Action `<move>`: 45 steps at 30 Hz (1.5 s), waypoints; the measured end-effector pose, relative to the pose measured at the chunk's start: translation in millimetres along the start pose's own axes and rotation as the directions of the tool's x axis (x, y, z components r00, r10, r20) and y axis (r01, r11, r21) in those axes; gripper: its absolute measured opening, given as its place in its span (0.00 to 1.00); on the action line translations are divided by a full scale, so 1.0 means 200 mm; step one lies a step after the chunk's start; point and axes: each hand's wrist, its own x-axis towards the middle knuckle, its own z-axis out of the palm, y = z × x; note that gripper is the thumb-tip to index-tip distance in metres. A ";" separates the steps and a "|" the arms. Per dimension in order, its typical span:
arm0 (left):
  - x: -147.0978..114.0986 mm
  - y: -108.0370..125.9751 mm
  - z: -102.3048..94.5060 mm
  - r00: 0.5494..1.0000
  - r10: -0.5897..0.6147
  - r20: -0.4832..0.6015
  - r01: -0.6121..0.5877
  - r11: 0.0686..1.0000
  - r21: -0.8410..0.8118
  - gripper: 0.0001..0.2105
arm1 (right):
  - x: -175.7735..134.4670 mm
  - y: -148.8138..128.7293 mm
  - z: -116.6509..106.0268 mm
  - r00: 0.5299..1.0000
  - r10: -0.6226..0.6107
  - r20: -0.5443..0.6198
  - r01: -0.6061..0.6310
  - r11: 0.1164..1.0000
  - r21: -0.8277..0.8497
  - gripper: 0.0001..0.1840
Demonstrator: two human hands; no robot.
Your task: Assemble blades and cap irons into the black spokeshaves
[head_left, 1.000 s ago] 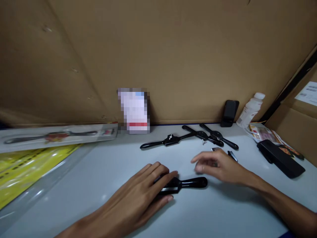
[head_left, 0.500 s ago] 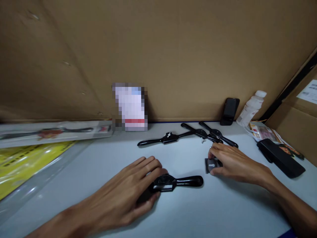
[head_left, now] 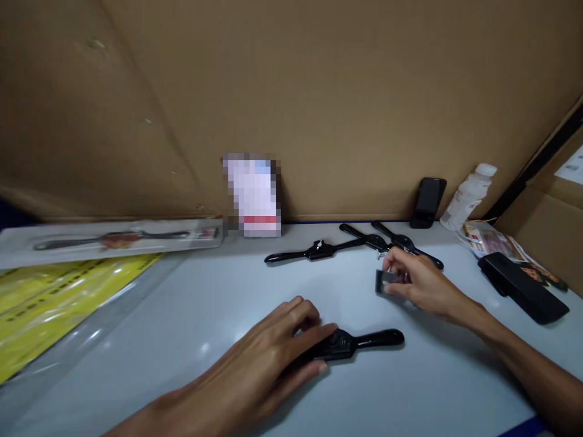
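Pressing down w/ your left hand (head_left: 268,364), you've got the fingers curled over the near black spokeshave (head_left: 359,343) on the pale table (head_left: 191,315); its right handle sticks out free toward the right, the left half is hidden under your palm. Your right hand (head_left: 416,282) is lifted a bit off the table, thumb & fingertips pinching a small grey metal blade (head_left: 385,281), held tilted on edge, farther back and to the right of that tool. Behind the right hand lie three more black spokeshaves: one (head_left: 319,249) alone to the left, two (head_left: 387,243) crossed and partly hidden by your knuckles. Along the cardboard wall (head_left: 319,91): a blurred card (head_left: 254,194), a dark phone (head_left: 428,201) leaning upright, a white bottle (head_left: 469,195) tilted against the corner. Far right: printed packets (head_left: 489,240) and a black case (head_left: 523,288). Far left: a packaged tool (head_left: 113,240) atop yellow plastic sheets (head_left: 54,297), well apart from both hands.
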 end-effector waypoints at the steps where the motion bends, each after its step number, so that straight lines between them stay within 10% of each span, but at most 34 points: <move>1: 0.00 0.01 0.00 1.000 -0.008 0.015 0.008 1.000 -0.010 0.14 | 0.00 -0.01 0.02 0.999 -0.013 -0.030 0.016 0.992 0.126 0.13; 12: 0.04 0.06 0.00 1.000 -0.015 0.002 0.015 0.999 0.037 0.06 | -0.06 -0.16 0.28 0.996 -0.062 0.067 0.013 0.818 0.575 0.12; 24: 0.03 0.06 0.02 0.999 0.019 -0.046 -0.011 0.986 0.166 0.10 | -0.07 -0.16 0.32 0.961 -0.268 0.062 0.245 0.935 0.256 0.10; 33: 0.02 0.06 0.00 0.996 0.085 -0.036 -0.076 0.976 0.203 0.18 | -0.05 -0.05 0.10 0.836 -0.449 -0.316 0.407 0.893 -0.192 0.11; 45: 0.00 0.05 0.01 0.998 0.022 -0.058 -0.010 0.980 0.199 0.12 | -0.17 -0.14 0.24 0.851 -0.463 0.248 0.525 0.736 -0.427 0.21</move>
